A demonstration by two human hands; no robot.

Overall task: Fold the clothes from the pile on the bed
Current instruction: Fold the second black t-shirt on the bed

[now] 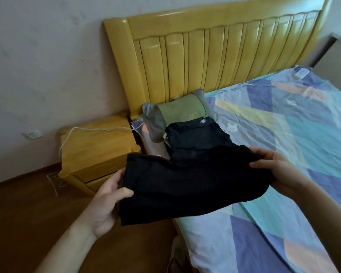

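Above patchwork bed sheet (283, 134), wooden headboard (215, 56), nightstand (98, 154) beside

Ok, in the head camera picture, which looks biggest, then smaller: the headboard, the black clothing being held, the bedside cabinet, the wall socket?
1. Headboard
2. Black clothing, though being close to the camera makes it look bigger
3. Bedside cabinet, partly hidden behind the clothing
4. Wall socket, clearly smallest

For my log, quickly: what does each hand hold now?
Left hand: grips the black garment.
Right hand: grips the same garment's other end.
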